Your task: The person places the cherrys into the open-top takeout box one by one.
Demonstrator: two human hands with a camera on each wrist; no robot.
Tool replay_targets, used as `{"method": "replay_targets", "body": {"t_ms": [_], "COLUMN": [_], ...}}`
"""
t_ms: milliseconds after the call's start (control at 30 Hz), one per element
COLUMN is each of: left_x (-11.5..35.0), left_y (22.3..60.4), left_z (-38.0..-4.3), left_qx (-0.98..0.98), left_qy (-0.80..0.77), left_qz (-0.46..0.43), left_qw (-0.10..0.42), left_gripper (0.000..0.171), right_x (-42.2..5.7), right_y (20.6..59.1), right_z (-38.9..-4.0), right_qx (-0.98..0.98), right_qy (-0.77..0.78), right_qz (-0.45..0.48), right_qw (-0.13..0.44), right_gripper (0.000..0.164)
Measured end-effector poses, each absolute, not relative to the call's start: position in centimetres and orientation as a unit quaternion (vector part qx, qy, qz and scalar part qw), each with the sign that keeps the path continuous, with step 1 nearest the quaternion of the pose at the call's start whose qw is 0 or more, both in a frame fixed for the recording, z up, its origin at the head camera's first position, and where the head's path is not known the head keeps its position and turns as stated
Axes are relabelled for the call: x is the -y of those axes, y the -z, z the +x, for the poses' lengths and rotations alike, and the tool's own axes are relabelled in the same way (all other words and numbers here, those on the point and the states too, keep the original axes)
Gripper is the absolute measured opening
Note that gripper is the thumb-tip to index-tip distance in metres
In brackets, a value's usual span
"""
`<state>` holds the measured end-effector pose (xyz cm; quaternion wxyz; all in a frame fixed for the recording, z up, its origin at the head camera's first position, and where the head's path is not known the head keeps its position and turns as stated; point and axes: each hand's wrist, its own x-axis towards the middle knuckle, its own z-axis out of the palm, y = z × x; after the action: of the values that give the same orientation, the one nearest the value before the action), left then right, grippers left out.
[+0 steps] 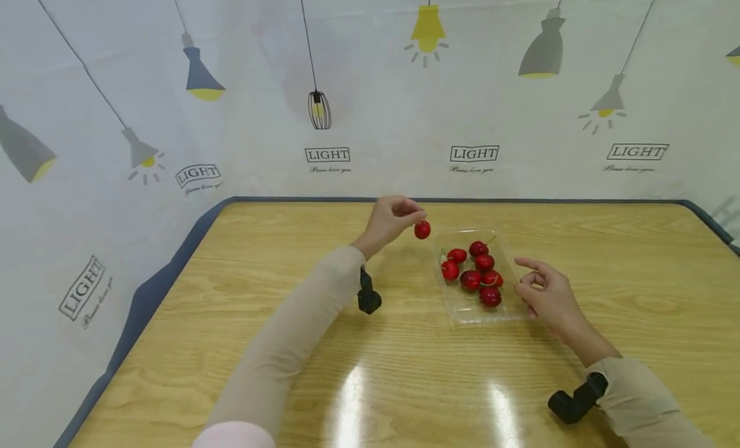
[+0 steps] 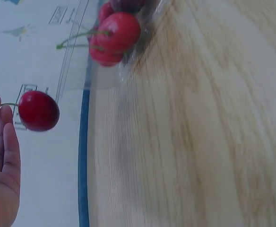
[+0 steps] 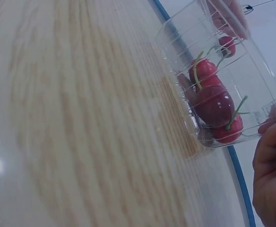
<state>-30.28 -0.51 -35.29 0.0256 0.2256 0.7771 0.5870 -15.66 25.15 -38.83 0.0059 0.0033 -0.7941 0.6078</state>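
My left hand (image 1: 388,224) pinches the thin green stem of a red cherry (image 1: 422,230) between thumb and fingertips. That cherry (image 2: 38,111) hangs clear of the table, just left of a clear plastic box (image 1: 462,314). Inside the box lie several red and dark red cherries (image 1: 471,280), some with green stems. At the box's right side, my right hand (image 1: 549,299) holds the wall between thumb and curled fingers, its index finger stretched along the rim. The right wrist view shows the thumb of this hand (image 3: 272,179) by the transparent wall.
The wooden table (image 1: 324,384) has a blue-grey edge (image 1: 324,199). Behind it hangs a pale cloth (image 1: 381,101) printed with lamps and the word LIGHT. Black camera mounts sit on the left wrist (image 1: 369,297) and right wrist (image 1: 578,400).
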Motion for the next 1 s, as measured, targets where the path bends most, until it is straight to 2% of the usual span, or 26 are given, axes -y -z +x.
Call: {"method": "replay_targets", "body": {"t_ms": [300, 633, 1000], "left_x": [-1.0, -1.2, -2.6], "left_y": [34.8, 33.0, 35.2], "left_z": [-28.9, -26.7, -27.0], "left_qx": [-0.77, -0.777, -0.777], "left_qy": [-0.571, -0.556, -0.54], "left_qz": [0.283, 0.289, 0.314], "left_qw": [0.042, 0.064, 0.072], "left_gripper": [0.016, 0.015, 0.012], "right_x": [-25.0, -25.1, -25.2], "right_y": [38.7, 38.9, 38.7], "right_z": [-15.6, -15.6, -15.6], "right_qx": [0.792, 0.791, 0.79], "right_qy": [-0.61, -0.611, -0.613], "right_qz": [0.001, 0.005, 0.001], "right_qw": [0.002, 0.008, 0.007], "right_gripper": [0.05, 0.049, 0.049]}}
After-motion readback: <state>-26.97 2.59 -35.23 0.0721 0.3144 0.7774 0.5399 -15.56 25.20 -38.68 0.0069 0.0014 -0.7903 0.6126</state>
